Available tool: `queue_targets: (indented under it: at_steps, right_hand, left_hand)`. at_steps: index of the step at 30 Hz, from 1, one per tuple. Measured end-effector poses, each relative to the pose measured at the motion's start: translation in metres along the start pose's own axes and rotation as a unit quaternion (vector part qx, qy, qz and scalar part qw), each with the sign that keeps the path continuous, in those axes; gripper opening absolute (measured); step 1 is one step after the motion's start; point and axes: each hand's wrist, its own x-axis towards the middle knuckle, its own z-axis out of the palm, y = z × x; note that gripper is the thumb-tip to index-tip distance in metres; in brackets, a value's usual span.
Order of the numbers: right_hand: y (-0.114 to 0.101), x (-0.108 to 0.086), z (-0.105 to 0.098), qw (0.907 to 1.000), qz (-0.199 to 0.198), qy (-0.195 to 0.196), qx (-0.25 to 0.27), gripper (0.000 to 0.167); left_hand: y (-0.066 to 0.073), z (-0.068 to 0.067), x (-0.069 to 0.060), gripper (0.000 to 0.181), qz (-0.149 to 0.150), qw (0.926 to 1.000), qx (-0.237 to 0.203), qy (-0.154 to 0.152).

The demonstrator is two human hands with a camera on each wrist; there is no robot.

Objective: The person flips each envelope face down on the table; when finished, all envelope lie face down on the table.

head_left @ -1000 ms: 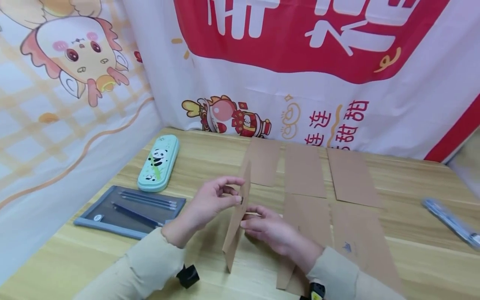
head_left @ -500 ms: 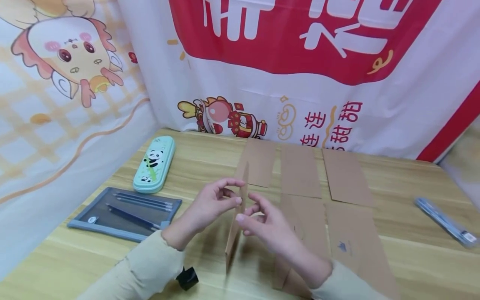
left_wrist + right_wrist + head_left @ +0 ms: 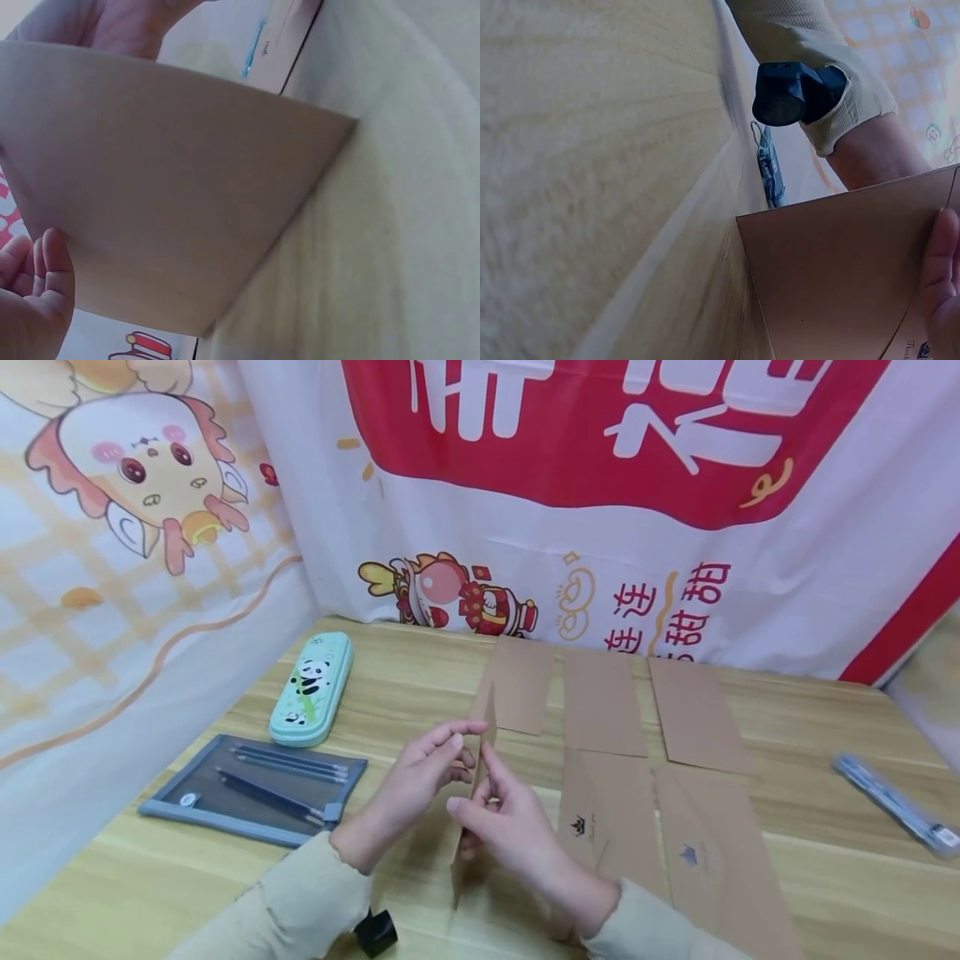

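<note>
A brown card (image 3: 172, 187) was upright at the near side of the table (image 3: 165, 885), between the left hand (image 3: 416, 781) and right hand (image 3: 517, 831). Both hands' fingers were bent; I couldn't tell which gripped.

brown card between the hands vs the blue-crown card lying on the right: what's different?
Pose: the raised card is upright; the blue-crown card lies flat on the table.
Contact: the raised card is between the left hand and right hand; neither hand is on the blue-crown card.
Shared: both are brown.
</note>
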Motion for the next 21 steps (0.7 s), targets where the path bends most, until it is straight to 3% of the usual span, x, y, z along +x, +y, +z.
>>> queue_targets:
  at_steps: [4,9,15,18,21]
  right_hand:
    - [-0.004,0.001,-0.003,0.9997,0.008,-0.005,0.022,0.084]
    - [-0.007,0.000,-0.005,0.9994,0.018,-0.005,0.028,0.085]
    - [-0.008,-0.005,-0.011,0.9983,0.028,0.027,0.043,0.084]
    - [-0.007,-0.007,-0.017,0.9967,0.003,0.045,0.067,0.081]
    - [-0.005,-0.008,-0.024,0.9935,-0.035,0.061,0.090,0.078]
  left_hand:
    - [-0.001,0.001,0.001,0.046,0.035,0.9983,-0.030,-0.034]
    - [-0.004,0.004,0.002,0.049,0.067,0.9949,-0.054,-0.053]
    - [-0.004,0.010,0.002,0.047,0.062,0.9946,-0.051,-0.065]
    - [-0.001,0.010,0.000,0.043,0.053,0.9972,-0.023,-0.047]
    - [-0.001,0.007,-0.001,0.039,0.034,0.9994,0.006,0.005]
